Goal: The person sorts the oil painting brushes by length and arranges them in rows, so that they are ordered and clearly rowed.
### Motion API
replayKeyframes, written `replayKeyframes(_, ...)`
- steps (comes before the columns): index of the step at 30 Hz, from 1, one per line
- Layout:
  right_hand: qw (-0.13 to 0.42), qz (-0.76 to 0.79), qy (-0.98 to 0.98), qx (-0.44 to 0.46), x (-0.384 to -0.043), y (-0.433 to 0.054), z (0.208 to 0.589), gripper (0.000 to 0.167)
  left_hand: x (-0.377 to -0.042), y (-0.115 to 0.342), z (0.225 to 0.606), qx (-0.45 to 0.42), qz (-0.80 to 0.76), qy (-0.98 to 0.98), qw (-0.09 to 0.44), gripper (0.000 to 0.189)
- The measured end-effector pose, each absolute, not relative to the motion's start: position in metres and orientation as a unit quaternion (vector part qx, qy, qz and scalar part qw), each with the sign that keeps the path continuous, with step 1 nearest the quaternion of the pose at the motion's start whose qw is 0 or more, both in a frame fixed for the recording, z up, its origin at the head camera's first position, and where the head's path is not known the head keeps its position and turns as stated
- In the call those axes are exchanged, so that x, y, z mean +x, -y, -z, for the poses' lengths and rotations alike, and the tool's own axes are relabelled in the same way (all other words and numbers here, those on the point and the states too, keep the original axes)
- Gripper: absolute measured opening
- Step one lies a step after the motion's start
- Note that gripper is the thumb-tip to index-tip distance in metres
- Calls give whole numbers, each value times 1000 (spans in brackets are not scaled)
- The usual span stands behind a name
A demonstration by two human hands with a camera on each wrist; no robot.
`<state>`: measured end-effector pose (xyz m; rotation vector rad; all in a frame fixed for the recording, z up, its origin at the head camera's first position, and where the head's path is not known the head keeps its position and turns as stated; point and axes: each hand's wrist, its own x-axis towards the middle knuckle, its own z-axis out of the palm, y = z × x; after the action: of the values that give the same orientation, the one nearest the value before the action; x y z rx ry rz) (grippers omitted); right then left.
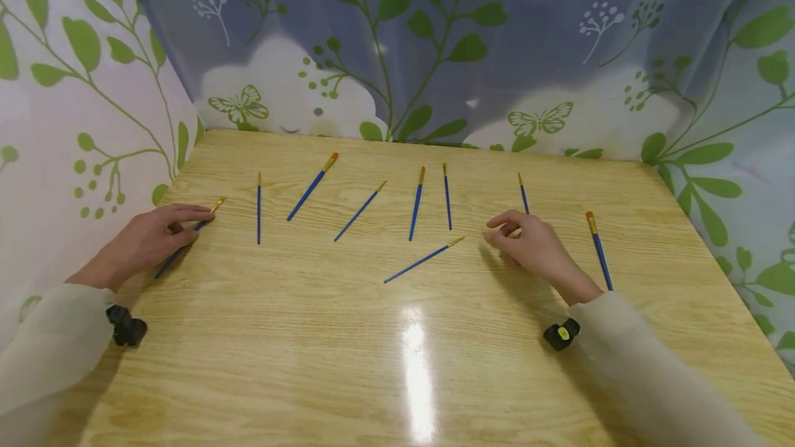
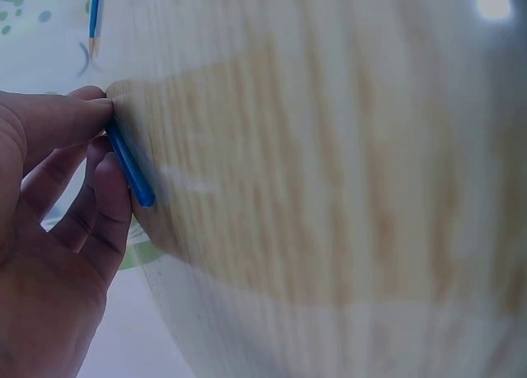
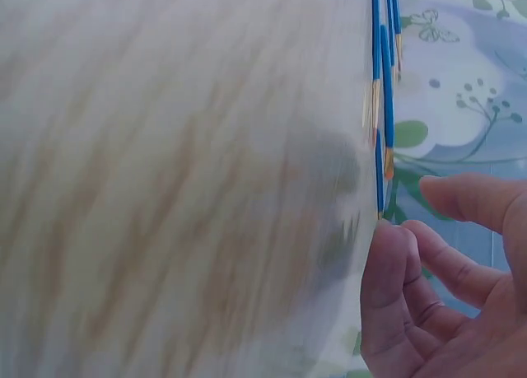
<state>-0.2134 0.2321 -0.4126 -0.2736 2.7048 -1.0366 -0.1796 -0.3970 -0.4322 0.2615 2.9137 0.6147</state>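
At the table's left side, my left hand [image 1: 148, 239] pinches a blue-handled paintbrush [image 1: 174, 257] between thumb and fingers. The brush slants, its gold ferrule past the fingertips; the left wrist view shows the thick blue handle end [image 2: 132, 168] below them. My right hand [image 1: 533, 245] is held over the right half of the table, fingers loosely bent, thumb apart from them and nothing in its grasp. Behind it a thin paintbrush [image 1: 524, 192] is partly hidden. To its left lies a slanted thin paintbrush [image 1: 422, 263], and to its right a wider paintbrush with orange bristles [image 1: 600, 254].
Several more blue paintbrushes lie spread across the wooden table [image 1: 298, 364], among them an upright thin one [image 1: 259, 212], a wide slanted one [image 1: 312, 187] and a thin slanted one [image 1: 360, 211]. A leaf-patterned curtain [image 1: 422, 54] encloses the back and sides.
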Motion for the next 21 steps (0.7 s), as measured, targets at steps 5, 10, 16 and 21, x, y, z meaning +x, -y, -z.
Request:
replayKeyframes(5, 122, 365, -917, -101, -213, -220, 414, 38, -179, 397, 433, 88, -208, -972, 73, 45)
replayKeyframes(10, 124, 371, -914, -107, -213, -209, 415, 37, -179, 397, 432, 89, -208, -972, 71, 45)
replayKeyframes(16, 120, 371, -914, -113, -212, -199, 415, 34, -180, 397, 432, 92, -208, -971, 73, 45)
replayKeyframes(21, 114, 369, -914, -123, -211, -189, 416, 32, -180, 398, 432, 92, -208, -971, 73, 45)
